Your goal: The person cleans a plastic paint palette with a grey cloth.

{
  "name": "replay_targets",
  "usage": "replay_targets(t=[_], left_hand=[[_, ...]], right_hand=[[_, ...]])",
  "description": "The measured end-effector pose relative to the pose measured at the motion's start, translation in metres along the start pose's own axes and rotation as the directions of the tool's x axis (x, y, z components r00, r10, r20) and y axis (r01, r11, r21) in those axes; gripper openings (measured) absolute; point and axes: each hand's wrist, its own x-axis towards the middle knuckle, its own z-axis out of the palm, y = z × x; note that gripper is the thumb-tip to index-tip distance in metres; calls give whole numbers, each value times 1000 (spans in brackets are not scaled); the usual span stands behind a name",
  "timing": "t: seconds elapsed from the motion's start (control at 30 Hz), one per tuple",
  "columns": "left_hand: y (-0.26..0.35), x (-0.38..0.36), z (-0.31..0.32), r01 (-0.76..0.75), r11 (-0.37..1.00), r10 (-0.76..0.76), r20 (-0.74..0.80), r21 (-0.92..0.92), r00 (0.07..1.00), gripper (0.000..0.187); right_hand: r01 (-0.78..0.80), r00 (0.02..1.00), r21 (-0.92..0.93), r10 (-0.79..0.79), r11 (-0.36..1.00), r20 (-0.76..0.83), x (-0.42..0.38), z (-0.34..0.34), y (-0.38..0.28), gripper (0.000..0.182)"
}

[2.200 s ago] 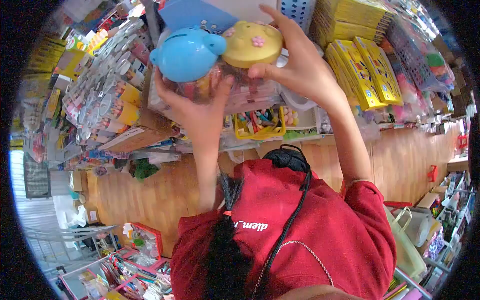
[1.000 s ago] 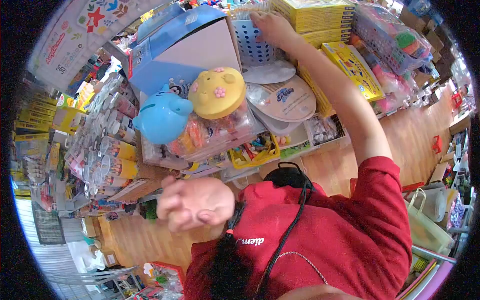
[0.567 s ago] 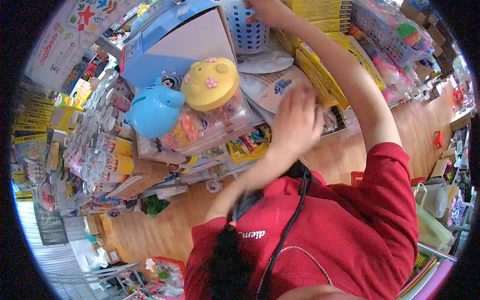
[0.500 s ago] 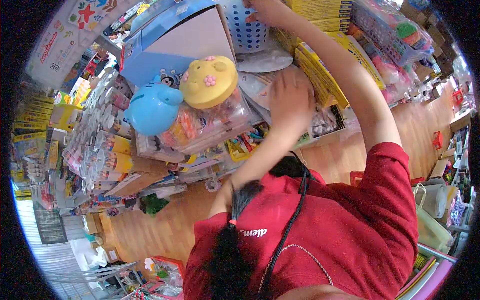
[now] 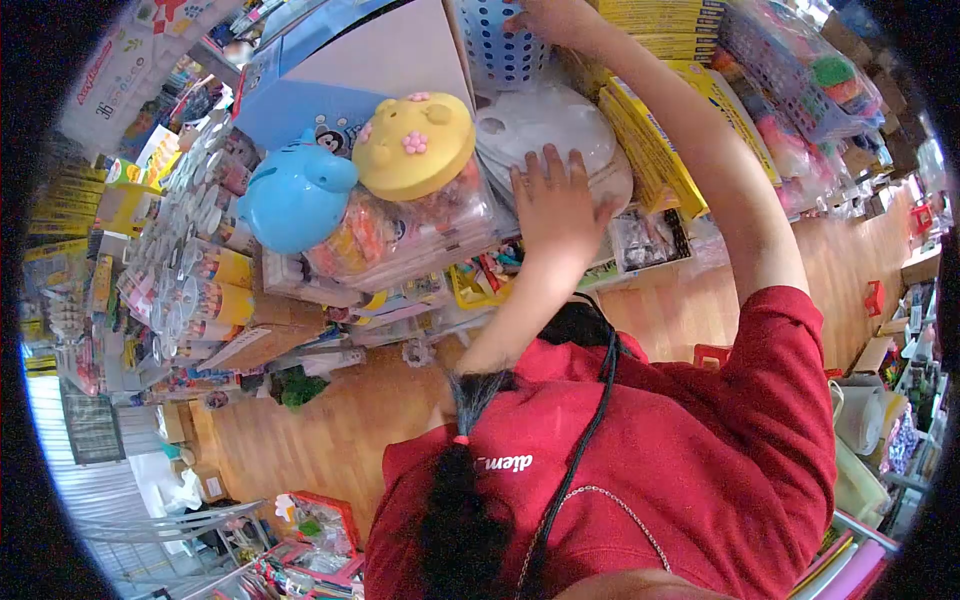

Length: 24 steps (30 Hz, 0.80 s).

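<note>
My left hand (image 5: 556, 205) lies with spread fingers on the near edge of a stack of flat white plates (image 5: 560, 120), rounded like paint palettes and partly in clear plastic. At the top edge, my right hand (image 5: 548, 18) has its fingers curled at the side of a blue-and-white perforated basket (image 5: 500, 55); the view cuts off part of both. Left of the plates, a yellow animal-shaped piggy bank (image 5: 415, 150) with pink flowers and a blue piggy bank (image 5: 297, 195) sit on clear-wrapped packs.
Yellow boxes (image 5: 655, 140) stand right of the plates, near a basket of bagged goods (image 5: 800, 75). A large blue box (image 5: 350, 90) rises behind the piggy banks. Clear tubs (image 5: 215, 280) crowd the left side. Wooden floor (image 5: 310, 420) shows below.
My left hand has shifted left and spread its fingers. The white plates, tilted and partly covered before, now lie flatter and more in view. My right hand stays at the basket.
</note>
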Motion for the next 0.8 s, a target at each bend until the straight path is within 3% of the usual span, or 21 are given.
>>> replay_targets(t=[0.33,0.43,0.5,0.53,0.63,0.73,0.8], left_hand=[[2,-24,-23,-84,996,84,-25,2,996,46],[6,-27,-42,34,963,81,407,-269,910,43],[6,-29,-29,-143,968,162,79,-206,984,49],[6,-29,-24,-221,963,210,-86,-154,974,53],[2,-4,-16,-147,984,139,-88,-97,986,69],[-2,-5,9,-151,973,146,41,177,988,82],[-3,-8,16,-157,969,151,43,189,988,83]], right_hand=[[-5,1000,-2,5,1000,0,5,9,7,37],[19,999,31,-17,999,-41,3,8,7,37],[51,995,24,-48,998,-87,2,12,10,37],[56,994,34,-53,998,-92,1,13,12,37],[52,995,45,-48,998,-86,-1,13,11,37],[24,997,16,-23,1000,-68,2,10,8,37],[19,998,-1,-19,1000,-62,1,10,9,38]])
